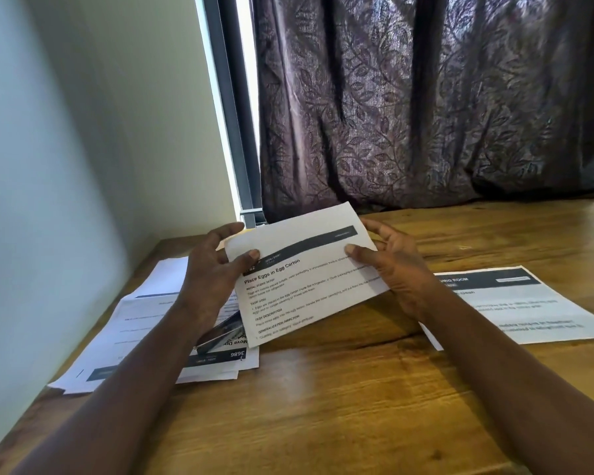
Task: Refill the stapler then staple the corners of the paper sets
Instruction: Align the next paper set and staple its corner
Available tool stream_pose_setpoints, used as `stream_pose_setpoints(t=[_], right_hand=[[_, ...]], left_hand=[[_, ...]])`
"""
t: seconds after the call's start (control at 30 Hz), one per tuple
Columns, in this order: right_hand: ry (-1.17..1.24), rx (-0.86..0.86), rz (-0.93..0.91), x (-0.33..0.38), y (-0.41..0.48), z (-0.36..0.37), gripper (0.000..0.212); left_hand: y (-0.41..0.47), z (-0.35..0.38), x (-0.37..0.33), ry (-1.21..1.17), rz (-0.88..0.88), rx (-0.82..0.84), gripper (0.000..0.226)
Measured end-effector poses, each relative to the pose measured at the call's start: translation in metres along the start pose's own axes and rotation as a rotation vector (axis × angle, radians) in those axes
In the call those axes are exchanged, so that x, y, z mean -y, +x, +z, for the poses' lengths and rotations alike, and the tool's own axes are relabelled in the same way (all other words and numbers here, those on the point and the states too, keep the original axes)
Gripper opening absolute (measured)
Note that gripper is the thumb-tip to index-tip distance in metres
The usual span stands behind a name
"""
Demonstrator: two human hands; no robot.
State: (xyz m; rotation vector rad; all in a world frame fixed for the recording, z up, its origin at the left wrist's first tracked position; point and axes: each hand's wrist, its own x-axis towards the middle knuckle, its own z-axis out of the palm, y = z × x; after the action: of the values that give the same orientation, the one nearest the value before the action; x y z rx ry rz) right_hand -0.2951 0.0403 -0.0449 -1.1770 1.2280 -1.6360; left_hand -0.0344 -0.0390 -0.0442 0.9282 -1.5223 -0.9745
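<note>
A printed paper set [306, 272] headed "Place Eggs in Egg Carton" is held tilted above the wooden table [357, 389]. My left hand [213, 269] pinches its left edge with the thumb on top. My right hand [391, 265] pinches its right edge the same way. A dark, shiny object that may be the stapler [220, 332] lies partly hidden under the held sheets, on a loose pile of papers [144, 337] at the left.
Another printed sheet [528, 303] lies flat on the table at the right. A wall closes the left side. A patterned dark curtain [426, 97] hangs behind the table's far edge, beside a window frame [234, 97].
</note>
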Motion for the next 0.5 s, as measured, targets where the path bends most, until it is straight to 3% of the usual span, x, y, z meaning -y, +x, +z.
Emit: stream_pose_setpoints(t=[0.2,0.5], right_hand=[[-0.103,0.042,0.046,-0.003,0.001,-0.006,0.07],[-0.261,-0.049,0.036,-0.008,0.002,-0.015,0.037]], left_hand=[[0.004,-0.004,0.005,0.1,0.073,0.111,0.04],[0.004,-0.007,0.011,0.228,-0.008,0.353,0.042]])
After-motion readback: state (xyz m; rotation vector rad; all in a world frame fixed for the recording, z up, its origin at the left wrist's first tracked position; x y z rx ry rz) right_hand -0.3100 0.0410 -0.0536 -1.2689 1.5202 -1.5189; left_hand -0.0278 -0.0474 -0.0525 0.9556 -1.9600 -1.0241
